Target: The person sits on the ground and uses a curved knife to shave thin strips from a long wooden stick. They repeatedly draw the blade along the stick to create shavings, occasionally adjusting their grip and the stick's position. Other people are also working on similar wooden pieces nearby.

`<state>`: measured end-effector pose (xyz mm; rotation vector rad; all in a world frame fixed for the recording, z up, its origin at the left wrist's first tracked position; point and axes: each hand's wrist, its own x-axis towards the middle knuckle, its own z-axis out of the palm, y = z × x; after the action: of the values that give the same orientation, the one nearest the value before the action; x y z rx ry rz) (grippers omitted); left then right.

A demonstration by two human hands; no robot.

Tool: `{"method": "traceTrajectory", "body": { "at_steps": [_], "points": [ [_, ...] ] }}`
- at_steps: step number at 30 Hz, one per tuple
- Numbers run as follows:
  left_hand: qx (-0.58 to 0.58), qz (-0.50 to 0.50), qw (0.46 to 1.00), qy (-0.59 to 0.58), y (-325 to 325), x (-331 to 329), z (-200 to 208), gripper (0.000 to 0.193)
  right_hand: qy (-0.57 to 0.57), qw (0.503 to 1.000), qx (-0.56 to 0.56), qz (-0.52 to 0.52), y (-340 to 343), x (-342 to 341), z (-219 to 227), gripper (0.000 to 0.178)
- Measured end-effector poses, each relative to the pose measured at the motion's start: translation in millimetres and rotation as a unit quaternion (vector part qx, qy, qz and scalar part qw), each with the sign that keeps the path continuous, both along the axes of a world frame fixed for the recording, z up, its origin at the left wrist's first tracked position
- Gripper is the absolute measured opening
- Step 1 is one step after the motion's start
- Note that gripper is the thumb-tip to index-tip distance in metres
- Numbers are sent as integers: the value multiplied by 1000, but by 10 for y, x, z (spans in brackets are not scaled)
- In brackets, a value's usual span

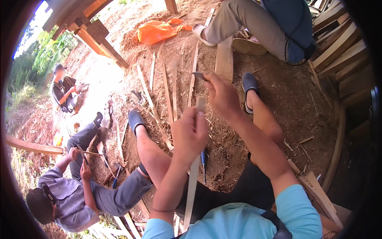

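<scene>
My left hand [190, 131] is closed around a thin, pale wooden strip [192, 187]. The strip's short upper end pokes out above my fist, and its long lower part slants down across my lap. Just above and to the right, my right hand [223, 97] grips a knife; only its short dark blade [199, 75] shows, pointing left, and the handle is hidden in my fingers. The blade is apart from the strip. On the dirt between my legs lies a blue-handled tool [204, 159] with a slim metal shaft.
Long wooden strips [167, 91] lie on the dirt ahead, near an orange bag [155, 32]. A co-worker [71, 199] at lower left holds a curved blade and a stick. Another person [65, 89] sits farther off; a third [254, 24] sits ahead right. Stacked timber [342, 51] lines the right.
</scene>
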<state>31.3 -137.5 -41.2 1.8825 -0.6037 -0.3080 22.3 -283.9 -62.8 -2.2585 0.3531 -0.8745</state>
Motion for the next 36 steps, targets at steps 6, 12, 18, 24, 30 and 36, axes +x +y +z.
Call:
{"method": "traceTrajectory", "body": {
  "at_steps": [6,12,18,24,30,36],
  "points": [
    [-57,75,991,96,148,251,122,18,-39,991,42,123,130,-236,116,20],
    [-40,103,992,59,129,236,74,18,-2,986,16,167,246,-230,188,21],
    [100,133,980,-110,105,209,86,20,-3,987,15,157,289,-207,119,22],
    [31,155,987,-32,72,200,107,22,21,992,23,122,302,-135,120,23],
    [104,159,975,-112,74,246,91,22,27,997,15,77,273,-60,134,19],
    [67,73,993,-67,73,6,84,24,17,999,31,-34,-307,148,119,16]
  ]
}}
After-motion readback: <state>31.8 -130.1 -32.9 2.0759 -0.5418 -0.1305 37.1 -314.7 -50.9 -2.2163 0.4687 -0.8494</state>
